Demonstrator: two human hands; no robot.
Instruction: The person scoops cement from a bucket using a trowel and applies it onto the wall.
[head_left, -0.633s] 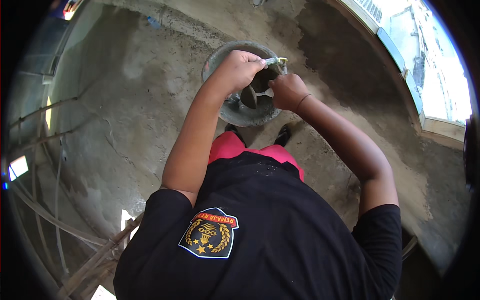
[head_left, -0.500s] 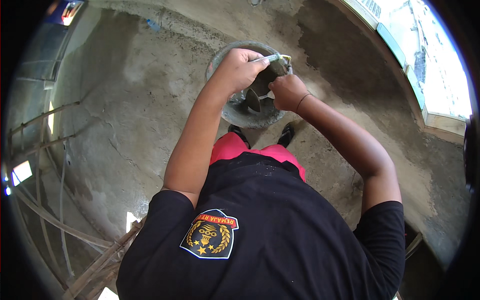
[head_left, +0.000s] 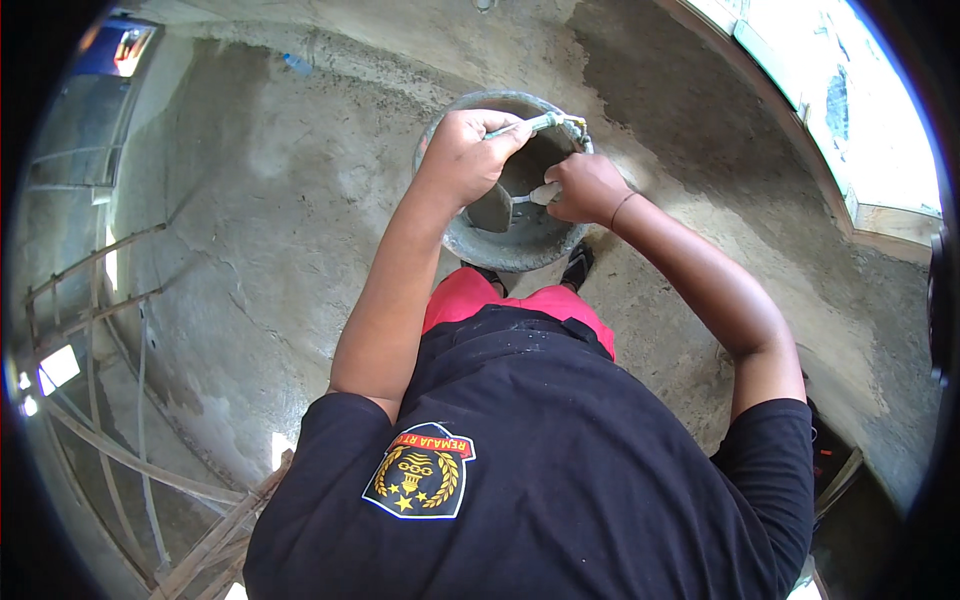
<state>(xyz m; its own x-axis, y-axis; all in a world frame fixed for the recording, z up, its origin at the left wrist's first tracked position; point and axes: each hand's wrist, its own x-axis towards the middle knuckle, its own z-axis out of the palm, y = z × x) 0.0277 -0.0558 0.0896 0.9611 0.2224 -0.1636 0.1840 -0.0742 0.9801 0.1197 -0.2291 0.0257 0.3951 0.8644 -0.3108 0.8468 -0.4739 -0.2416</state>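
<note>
A round bucket (head_left: 515, 258), its wall coated in grey cement, is in front of my feet. My left hand (head_left: 465, 155) is closed around the bucket's handle (head_left: 542, 122), a pale greenish tube-like grip that runs to the far right of the rim. In my right hand (head_left: 587, 190) is a trowel (head_left: 491, 210), gripped by its light handle at the bucket's right side. The trowel's grey blade is inside the bucket, tilted, to the left of that hand. My left hand and forearm hide part of the bucket's left side. Whether the bucket touches the floor I cannot tell.
Rough concrete floor (head_left: 290, 190) surrounds me, with a dark damp patch (head_left: 690, 110) beyond the bucket to the right. A plastic bottle (head_left: 297, 64) lies at the far left. Wooden poles (head_left: 140, 455) stand at the left, and a bright framed opening (head_left: 800, 90) is at the upper right.
The trowel blade has shifted left inside the bucket and turned its face more into view. My left hand still grips the handle. The bucket appears slightly lower in the picture.
</note>
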